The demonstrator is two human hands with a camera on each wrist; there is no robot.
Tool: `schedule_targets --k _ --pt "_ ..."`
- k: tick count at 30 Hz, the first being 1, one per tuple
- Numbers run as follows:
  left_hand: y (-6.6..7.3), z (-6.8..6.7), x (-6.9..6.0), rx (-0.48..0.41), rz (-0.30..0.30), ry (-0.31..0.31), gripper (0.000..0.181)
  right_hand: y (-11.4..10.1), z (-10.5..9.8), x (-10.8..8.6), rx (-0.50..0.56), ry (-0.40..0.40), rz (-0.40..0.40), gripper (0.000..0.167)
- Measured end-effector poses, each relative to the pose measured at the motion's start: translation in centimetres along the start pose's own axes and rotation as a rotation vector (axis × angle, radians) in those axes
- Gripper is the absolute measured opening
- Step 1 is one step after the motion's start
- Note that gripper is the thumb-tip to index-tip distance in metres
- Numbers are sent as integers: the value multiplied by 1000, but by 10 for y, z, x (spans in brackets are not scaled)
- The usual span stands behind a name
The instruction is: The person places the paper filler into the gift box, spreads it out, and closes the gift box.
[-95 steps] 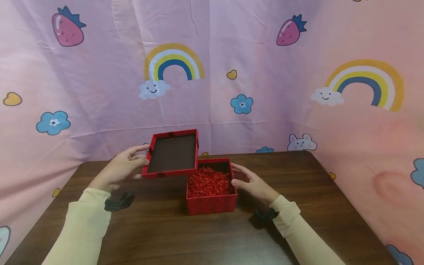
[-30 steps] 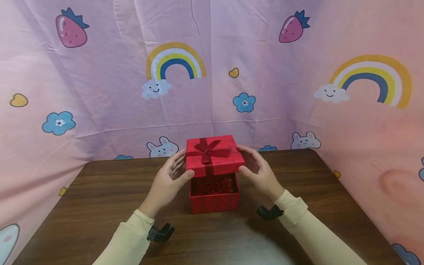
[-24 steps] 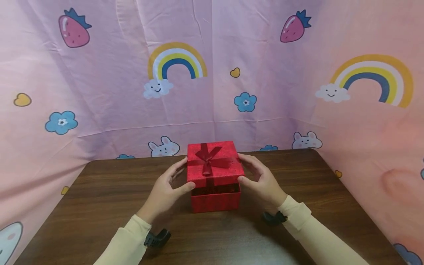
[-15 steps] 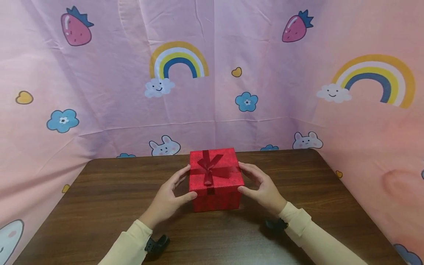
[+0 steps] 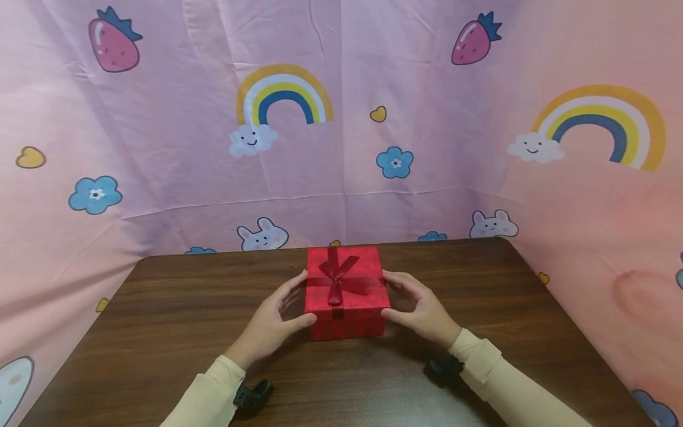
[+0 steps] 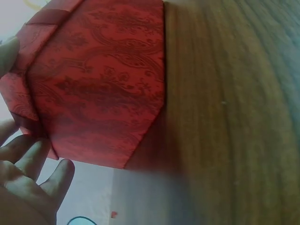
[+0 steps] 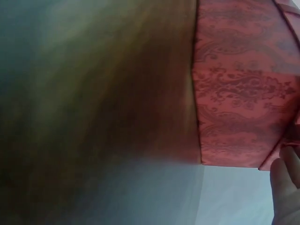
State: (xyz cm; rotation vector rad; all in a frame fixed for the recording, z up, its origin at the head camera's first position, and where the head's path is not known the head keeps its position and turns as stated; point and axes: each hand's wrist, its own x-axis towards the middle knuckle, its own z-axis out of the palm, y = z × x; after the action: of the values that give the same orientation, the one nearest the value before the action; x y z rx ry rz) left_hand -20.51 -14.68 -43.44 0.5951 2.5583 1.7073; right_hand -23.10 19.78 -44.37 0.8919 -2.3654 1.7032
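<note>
A red gift box point(image 5: 349, 326) stands on the table, its patterned side point(image 6: 103, 84) filling much of the left wrist view. Its red lid point(image 5: 320, 299), tied with a dark red ribbon bow point(image 5: 336, 279), sits down over the top; whatever lies inside is hidden. My left hand point(image 5: 269, 323) holds the lid's left side, thumb at the front corner and fingers further back. On the opposite side my right hand point(image 5: 424, 311) grips the lid in the same way. In the right wrist view, fingertips point(image 7: 283, 180) touch the lid's edge, with the box wall point(image 7: 243, 93) beside them.
The dark wooden table point(image 5: 187, 308) extends to both sides and in front of the box. A pink and purple cloth point(image 5: 427, 107) printed with rainbows and strawberries hangs behind and at the sides. Each wrist carries a black device point(image 5: 253, 394).
My left hand brought the lid from the left and turned it bow side up. Both hands then lowered it onto the box, covering the red shredded paper. Since half a second ago it has sunk slightly.
</note>
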Motion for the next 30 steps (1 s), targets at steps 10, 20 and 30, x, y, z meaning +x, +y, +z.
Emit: schedule_targets --k 10,20,30 --pt "-7 -2 -1 -16 -21 -47 82 -1 -2 0 -26 -25 34 71" --pt "-4 -3 5 28 -22 -77 85 -1 -6 0 -19 -68 38 73" --pt "2 -16 14 -7 21 -20 58 -2 -11 3 11 -29 51 51"
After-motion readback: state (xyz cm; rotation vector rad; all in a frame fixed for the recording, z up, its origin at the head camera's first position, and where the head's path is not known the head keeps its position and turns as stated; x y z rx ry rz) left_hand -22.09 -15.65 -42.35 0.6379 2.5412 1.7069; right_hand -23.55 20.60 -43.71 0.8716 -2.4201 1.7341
